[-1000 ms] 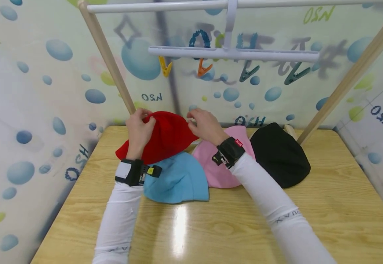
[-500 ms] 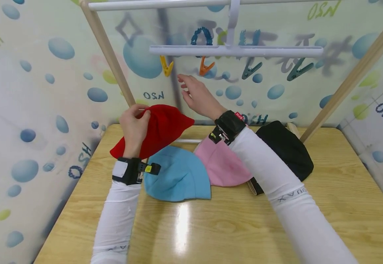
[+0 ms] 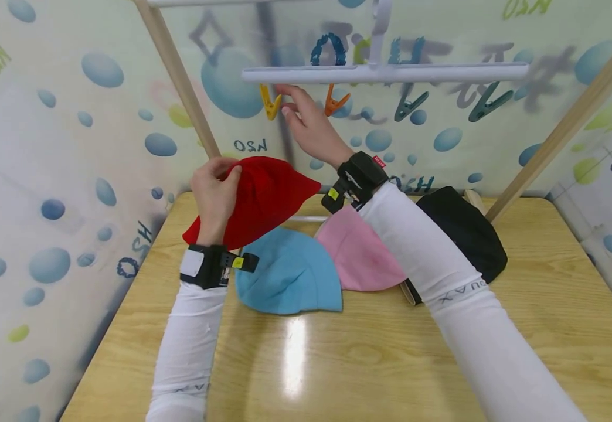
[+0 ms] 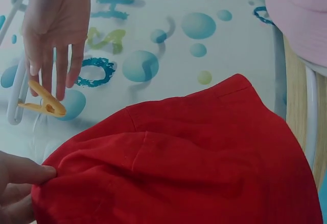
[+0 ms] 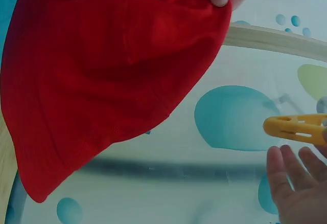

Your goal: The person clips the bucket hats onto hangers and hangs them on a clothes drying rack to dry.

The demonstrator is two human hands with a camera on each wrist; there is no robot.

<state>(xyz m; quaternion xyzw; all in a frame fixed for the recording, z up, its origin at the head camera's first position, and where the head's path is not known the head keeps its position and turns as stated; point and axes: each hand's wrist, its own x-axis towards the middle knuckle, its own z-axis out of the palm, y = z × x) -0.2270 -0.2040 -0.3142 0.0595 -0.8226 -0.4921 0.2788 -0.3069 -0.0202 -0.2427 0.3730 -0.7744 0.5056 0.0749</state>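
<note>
My left hand (image 3: 213,196) pinches the edge of a red bucket hat (image 3: 269,202), held up at the left side of the table. In the left wrist view, the thumb and fingers grip the hat's crumpled cloth at one corner. Up at the hanger, my right hand (image 3: 313,129) is beside a yellow clothespin (image 3: 271,104), its fingers extended. The right wrist view has the clothespin (image 5: 296,128) just over the straight fingers, with the thumb mostly out of frame. An orange clothespin (image 3: 335,102) hangs just to the right of this hand.
A light blue hat (image 3: 290,275), a pink hat (image 3: 359,252) and a black hat (image 3: 466,231) lie on the wooden table (image 3: 337,357). Above is a white hanger bar (image 3: 443,72) with two green clothespins at its right. Wooden posts (image 3: 179,76) stand on both sides.
My right hand has left the red hat's side and risen to the yellow clothespin. The left hand has lifted the red hat slightly, still holding its edge.
</note>
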